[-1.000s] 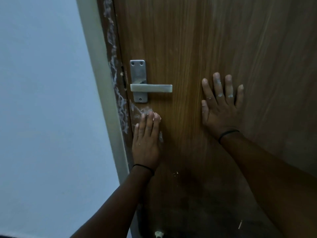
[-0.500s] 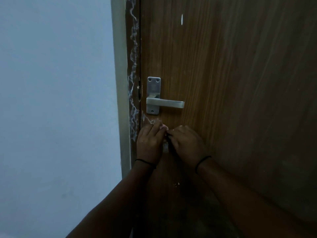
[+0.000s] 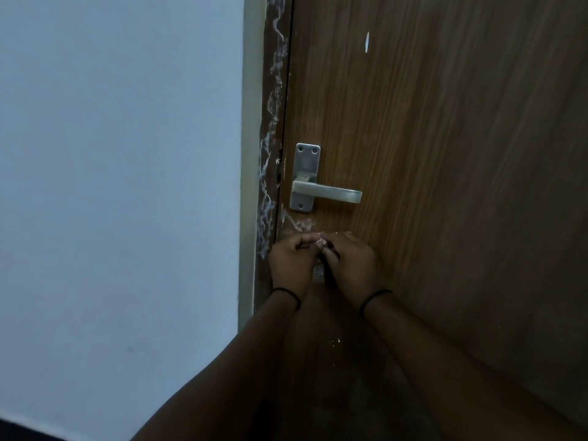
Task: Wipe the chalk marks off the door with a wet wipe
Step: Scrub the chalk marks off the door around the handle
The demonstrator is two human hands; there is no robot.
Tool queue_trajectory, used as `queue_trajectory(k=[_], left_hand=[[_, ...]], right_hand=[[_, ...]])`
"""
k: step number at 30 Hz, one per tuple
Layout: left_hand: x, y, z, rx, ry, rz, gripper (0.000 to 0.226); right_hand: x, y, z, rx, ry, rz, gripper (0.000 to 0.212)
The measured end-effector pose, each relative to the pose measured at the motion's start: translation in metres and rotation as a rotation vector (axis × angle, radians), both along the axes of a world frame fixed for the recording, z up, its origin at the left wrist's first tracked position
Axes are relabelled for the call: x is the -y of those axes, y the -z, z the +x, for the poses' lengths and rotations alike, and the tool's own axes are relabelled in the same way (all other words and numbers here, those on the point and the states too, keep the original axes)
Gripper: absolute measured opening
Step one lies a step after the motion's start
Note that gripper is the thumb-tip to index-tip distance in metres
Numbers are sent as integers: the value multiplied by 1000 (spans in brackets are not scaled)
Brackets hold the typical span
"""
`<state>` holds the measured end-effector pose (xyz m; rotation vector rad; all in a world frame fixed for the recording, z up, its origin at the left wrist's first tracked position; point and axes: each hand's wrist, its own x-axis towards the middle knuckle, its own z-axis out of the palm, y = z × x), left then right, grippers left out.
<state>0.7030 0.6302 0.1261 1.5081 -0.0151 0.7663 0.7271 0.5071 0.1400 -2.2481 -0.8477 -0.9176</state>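
Wet wipe (image 3: 319, 272): small pale patch showing in the gap between the two hands, just below the fingertips, held up against the door (image 3: 445, 218) under the handle (image 3: 327, 195). Mostly hidden, can't tell how it's folded.

Left hand (image 3: 291, 265) and right hand (image 3: 351, 265) are together, knuckles out, fingertips meeting at a small pale bit at the top. Both grips closed in a pinch; looks like on the wipe, though the contact itself is hidden.

Step, my read: re-bunching or refolding the wipe, not wiping right now.

Chalk marks (image 3: 297, 222) left: smear just above the hands, below the handle plate near the latch edge. Heavier scribble (image 3: 269, 173) runs up the door frame strip along that edge. One short white tick (image 3: 367, 42) high on the door, a few specks (image 3: 334, 342) lower down between the forearms.

Next move needs: a clean face of the wipe turned out, one hand flat on it, pressure onto the smear under the handle, then work along the latch edge. Mind snagging the wipe on the handle plate.
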Motion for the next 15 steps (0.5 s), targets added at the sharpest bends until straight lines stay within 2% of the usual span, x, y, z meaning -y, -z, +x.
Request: queue_trajectory(k=[1,3,9,12,15], left_hand=[[-3,-1,-2,-26,94,-103,16],[-10,-1,-7,-46,113,-163,18],[-39,20,-15,-149,-359,51,18],[-47,27,-14,-186,-423,177,19],[-46,29,-13,-186,-427,212,21]], right_hand=[[-1,-2,-1,-8,1,13,15],[-3,-6,-4,3,9,40,9],[-29,-22,3,82,83,156,9],[-48,-18,5,112,86,77,6],[-43,-6,6,153,148,-49,8]])
